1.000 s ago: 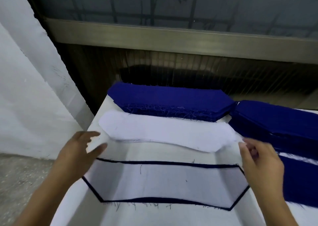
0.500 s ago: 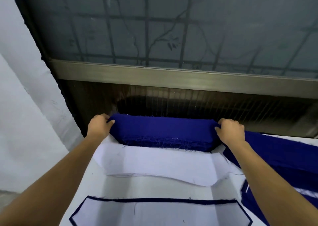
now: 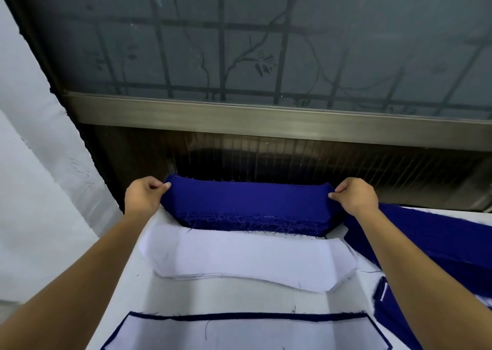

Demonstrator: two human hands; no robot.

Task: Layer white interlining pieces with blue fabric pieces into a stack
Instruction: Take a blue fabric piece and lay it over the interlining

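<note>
Blue fabric pile (image 3: 247,205) at frame centre: left hand (image 3: 142,196) and right hand (image 3: 355,196) pinch its top piece's ends; white interlining pile (image 3: 250,260) lies just below.

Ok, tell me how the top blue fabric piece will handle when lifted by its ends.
The blue fabric piece looks floppy: it curves down where the left hand and right hand pinch its ends, so the middle would likely sag. The frayed threads on the pile might snag.

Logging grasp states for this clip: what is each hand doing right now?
Left hand: closed, pinching the left end of the blue fabric pile.
Right hand: closed, pinching the pile's right end.
</note>
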